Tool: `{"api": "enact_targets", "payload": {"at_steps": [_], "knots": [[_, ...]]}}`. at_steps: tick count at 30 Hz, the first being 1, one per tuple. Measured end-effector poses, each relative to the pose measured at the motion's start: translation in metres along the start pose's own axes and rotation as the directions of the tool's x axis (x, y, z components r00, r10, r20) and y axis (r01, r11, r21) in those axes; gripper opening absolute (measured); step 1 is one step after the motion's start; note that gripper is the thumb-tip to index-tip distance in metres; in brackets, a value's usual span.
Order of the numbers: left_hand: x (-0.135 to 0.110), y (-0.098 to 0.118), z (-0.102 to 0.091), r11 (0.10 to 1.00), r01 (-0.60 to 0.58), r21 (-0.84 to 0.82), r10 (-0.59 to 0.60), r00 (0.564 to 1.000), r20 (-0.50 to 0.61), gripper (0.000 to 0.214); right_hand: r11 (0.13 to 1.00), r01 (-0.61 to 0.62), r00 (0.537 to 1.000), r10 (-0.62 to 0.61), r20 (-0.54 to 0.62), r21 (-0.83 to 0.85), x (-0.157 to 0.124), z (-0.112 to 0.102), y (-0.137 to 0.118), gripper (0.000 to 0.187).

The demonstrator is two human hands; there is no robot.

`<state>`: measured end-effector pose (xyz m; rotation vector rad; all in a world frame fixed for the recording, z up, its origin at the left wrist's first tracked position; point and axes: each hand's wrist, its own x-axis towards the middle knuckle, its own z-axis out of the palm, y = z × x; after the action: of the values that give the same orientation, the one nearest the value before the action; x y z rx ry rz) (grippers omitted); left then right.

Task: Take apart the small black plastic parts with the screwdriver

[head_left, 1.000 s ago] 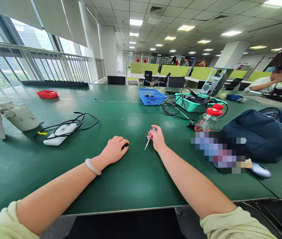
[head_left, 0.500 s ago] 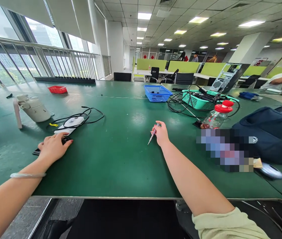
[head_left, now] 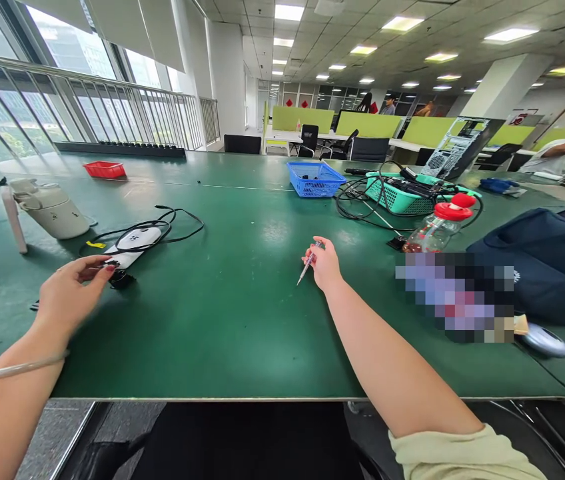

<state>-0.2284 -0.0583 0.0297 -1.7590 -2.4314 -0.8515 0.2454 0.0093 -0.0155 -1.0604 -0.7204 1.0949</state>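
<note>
At frame left I see the left hand (head_left: 68, 293) touching a black piece (head_left: 121, 280); right of centre, the right hand (head_left: 325, 264) holds a slim tool (head_left: 305, 271).

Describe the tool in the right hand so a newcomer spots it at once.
Start at the big green table and find the right hand near the middle of the view. It holds a slim, pen-like tool slanting down leftward to a thin tip. Unlike the wide blue basket beyond, it is narrow, pale and pointed.
</note>
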Motion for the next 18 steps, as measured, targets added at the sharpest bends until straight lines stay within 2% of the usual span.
{"api": "enact_targets", "payload": {"at_steps": [4, 9, 14, 18], "knots": [[-0.002, -0.003, -0.003, 0.993, -0.043, 0.106, 0.047, 0.998, -0.035, 0.053, 1.000, 0.007, 1.000, -0.008, 0.018, 0.011, 0.000, -0.001, 0.000, 0.035], [0.000, -0.004, 0.004, 0.979, -0.109, 0.174, 0.105, 0.994, 0.037, 0.052, 1.000, -0.005, 0.999, 0.005, 0.040, -0.001, -0.002, -0.001, -0.002, 0.036], [0.008, -0.011, 0.013, 0.951, -0.154, 0.268, 0.137, 0.987, 0.081, 0.060, 1.000, -0.002, 0.999, 0.002, 0.040, -0.014, -0.003, -0.001, -0.002, 0.035], [0.010, -0.012, 0.017, 0.912, -0.254, 0.323, 0.229, 0.967, 0.114, 0.064, 1.000, 0.001, 0.998, 0.000, 0.057, -0.021, -0.002, -0.001, -0.002, 0.034]]}}
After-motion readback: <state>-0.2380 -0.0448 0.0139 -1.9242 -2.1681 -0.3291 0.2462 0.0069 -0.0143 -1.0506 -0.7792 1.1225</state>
